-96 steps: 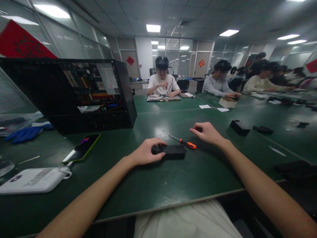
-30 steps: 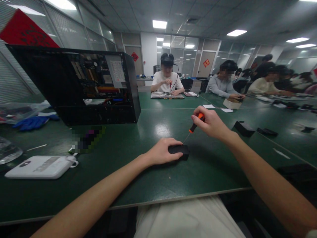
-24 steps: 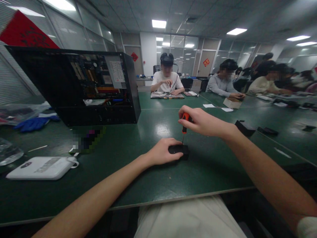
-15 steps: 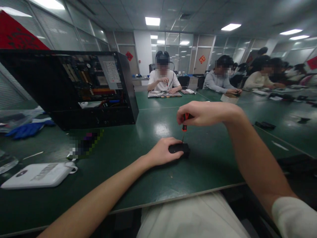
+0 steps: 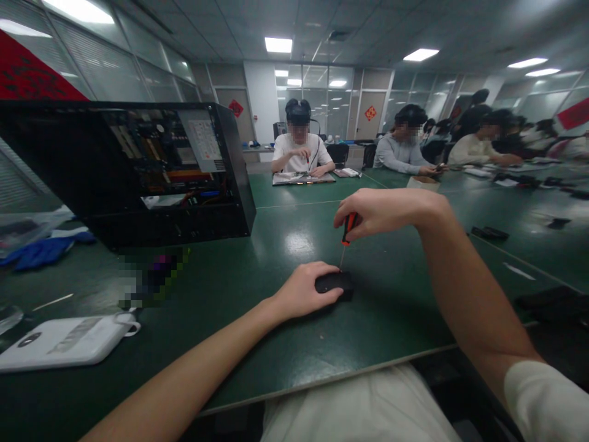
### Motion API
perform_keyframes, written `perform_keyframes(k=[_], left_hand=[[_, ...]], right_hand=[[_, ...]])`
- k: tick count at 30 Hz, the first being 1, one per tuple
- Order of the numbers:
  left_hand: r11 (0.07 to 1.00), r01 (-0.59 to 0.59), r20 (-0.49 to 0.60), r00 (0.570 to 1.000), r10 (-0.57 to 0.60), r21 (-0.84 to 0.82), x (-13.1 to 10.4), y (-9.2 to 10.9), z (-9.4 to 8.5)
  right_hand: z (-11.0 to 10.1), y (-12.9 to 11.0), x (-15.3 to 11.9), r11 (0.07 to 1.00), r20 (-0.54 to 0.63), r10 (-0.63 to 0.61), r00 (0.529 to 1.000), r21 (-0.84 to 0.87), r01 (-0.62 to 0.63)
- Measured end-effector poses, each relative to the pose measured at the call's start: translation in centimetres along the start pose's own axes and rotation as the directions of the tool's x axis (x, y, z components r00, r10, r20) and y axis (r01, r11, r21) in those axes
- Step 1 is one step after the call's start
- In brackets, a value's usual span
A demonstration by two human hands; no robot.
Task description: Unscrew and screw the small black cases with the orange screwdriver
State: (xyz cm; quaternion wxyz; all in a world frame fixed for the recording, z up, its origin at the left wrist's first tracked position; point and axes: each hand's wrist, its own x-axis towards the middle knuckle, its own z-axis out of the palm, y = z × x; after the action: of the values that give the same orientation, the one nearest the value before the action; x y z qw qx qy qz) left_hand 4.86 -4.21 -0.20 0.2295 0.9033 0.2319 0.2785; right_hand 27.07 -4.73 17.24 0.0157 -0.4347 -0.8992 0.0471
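A small black block-like object (image 5: pixel 332 283) lies on the green tabletop (image 5: pixel 294 344), and my left hand (image 5: pixel 307 288) grips it between thumb and fingers. Above it, my right hand (image 5: pixel 363 213) is closed on a red and black screwdriver (image 5: pixel 348 232). The screwdriver leans slightly, with its handle to the right, and its thin shaft comes down to the far edge of the black object. Whether the tip touches a screw is too small to tell.
An open black computer case (image 5: pixel 175 172) stands at the back left. On the left lie a white power bank (image 5: pixel 69 341) and blue gloves (image 5: pixel 46 248). A person (image 5: pixel 299 147) sits across the table. Small black parts (image 5: pixel 490 233) lie to the right.
The screwdriver now leans more, its handle shifted slightly right with my right hand. My left hand still holds the black object. The whole view has shifted a little.
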Motion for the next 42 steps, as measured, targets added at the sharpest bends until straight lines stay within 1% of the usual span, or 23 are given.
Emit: perform_keyframes(k=[2, 3, 5, 7, 9, 14, 15, 19, 20, 21, 25, 26, 28, 31, 32, 34, 36, 37, 38, 39, 40, 41, 42], left_hand=[[1.000, -0.002, 0.001, 1.000, 0.002, -0.002, -0.1, -0.1, 0.0], [1.000, -0.002, 0.000, 1.000, 0.002, -0.002, -0.1, -0.1, 0.1], [1.000, 0.000, -0.001, 1.000, 0.000, -0.001, -0.1, -0.2, 0.1], [1.000, 0.004, 0.003, 1.000, -0.004, 0.001, -0.1, -0.2, 0.1], [1.000, 0.004, 0.009, 1.000, -0.004, 0.003, 0.0, -0.2, 0.1], [1.000, -0.005, 0.019, 1.000, 0.005, 0.010, 0.0, -0.3, 0.1], [1.000, -0.003, 0.020, 1.000, 0.003, 0.011, -0.1, -0.3, 0.0], [1.000, 0.019, 0.024, 1.000, -0.019, 0.009, -0.2, -0.2, -0.1], [1.000, 0.023, 0.027, 0.999, -0.023, 0.008, -0.3, -0.2, -0.1], [1.000, 0.025, 0.031, 0.999, -0.025, 0.009, -0.4, -0.2, -0.2], [0.999, 0.020, 0.048, 0.999, -0.022, 0.029, -0.7, -0.3, -0.5], [0.999, 0.017, 0.052, 0.998, -0.019, 0.033, -0.7, -0.4, -0.7], [0.999, 0.011, 0.056, 0.998, -0.013, 0.038, -0.9, -0.5, -0.9], [0.999, 0.015, 0.053, 0.998, -0.017, 0.049, -1.2, -0.8, -1.1], [0.998, 0.016, 0.053, 0.998, -0.018, 0.053, -1.3, -0.8, -1.0], [0.998, 0.012, 0.053, 0.998, -0.015, 0.059, -1.3, -0.7, -0.8], [0.998, 0.013, 0.046, 0.999, -0.016, 0.063, -1.1, -0.6, -1.0], [0.997, 0.024, 0.045, 0.999, -0.028, 0.072, -0.9, -0.5, -1.4], [0.995, 0.052, 0.039, 0.998, -0.056, 0.091, -0.6, -0.5, -2.3], [0.987, 0.096, 0.040, 0.994, -0.102, 0.130, -0.5, -0.6, -3.6], [0.966, 0.164, 0.045, 0.983, -0.176, 0.199, -0.5, -0.8, -5.4], [0.918, 0.274, 0.004, 0.958, -0.287, 0.285, -0.8, -1.2, -7.6], [0.839, 0.391, -0.061, 0.915, -0.399, 0.378, -1.4, -1.8, -10.2]], right_hand=[[0.0, 0.2, 0.2, 0.999, 0.022, 0.034, 0.999, 0.029, -0.035], [0.0, 0.1, 0.3, 0.999, 0.014, 0.021, 1.000, 0.040, -0.021], [0.1, -0.5, 0.6, 0.998, -0.024, -0.061, 0.998, 0.032, 0.062], [0.1, -1.2, 0.7, 0.987, -0.042, -0.159, 0.986, -0.006, 0.159], [0.2, -1.8, 0.6, 0.980, -0.042, -0.198, 0.979, -0.033, 0.196], [0.4, -2.1, 0.1, 0.996, -0.082, -0.078, 0.994, -0.048, 0.075], [0.3, -2.0, 0.1, 0.995, -0.078, -0.091, 0.993, -0.041, 0.088], [0.1, -1.8, 0.2, 0.972, -0.012, -0.232, 0.973, 0.044, 0.232], [0.0, -1.8, 0.2, 0.969, -0.006, -0.240, 0.971, 0.058, 0.240], [0.0, -1.8, 0.3, 0.973, -0.007, -0.223, 0.975, 0.055, 0.223], [0.0, -1.9, 0.6, 0.997, -0.066, -0.065, 0.996, -0.046, 0.062], [0.1, -1.9, 0.6, 0.998, -0.068, -0.045, 0.997, -0.055, 0.042], [0.1, -2.0, 0.5, 0.997, -0.043, -0.072, 0.996, -0.028, 0.071], [0.0, -2.3, 0.4, 0.980, -0.005, -0.195, 0.981, 0.040, 0.195], [0.0, -2.4, 0.4, 0.975, -0.006, -0.216, 0.976, 0.048, 0.216], [0.2, -2.7, 0.6, 0.980, -0.029, -0.195, 0.980, 0.039, 0.196], [0.4, -2.9, 1.0, 0.990, -0.065, -0.139, 0.988, 0.006, 0.140], [0.5, -2.9, 1.1, 0.993, -0.080, -0.120, 0.990, -0.011, 0.119], [0.6, -2.8, 1.2, 0.994, -0.089, -0.109, 0.990, -0.024, 0.107], [0.6, -2.7, 1.1, 0.994, -0.092, -0.106, 0.990, -0.027, 0.104], [0.6, -2.6, 1.0, 0.994, -0.089, -0.106, 0.990, -0.020, 0.105], [0.6, -2.5, 0.7, 0.994, -0.083, -0.105, 0.991, -0.002, 0.105], [0.5, -2.3, 0.4, 0.994, -0.077, -0.101, 0.992, 0.022, 0.103]])
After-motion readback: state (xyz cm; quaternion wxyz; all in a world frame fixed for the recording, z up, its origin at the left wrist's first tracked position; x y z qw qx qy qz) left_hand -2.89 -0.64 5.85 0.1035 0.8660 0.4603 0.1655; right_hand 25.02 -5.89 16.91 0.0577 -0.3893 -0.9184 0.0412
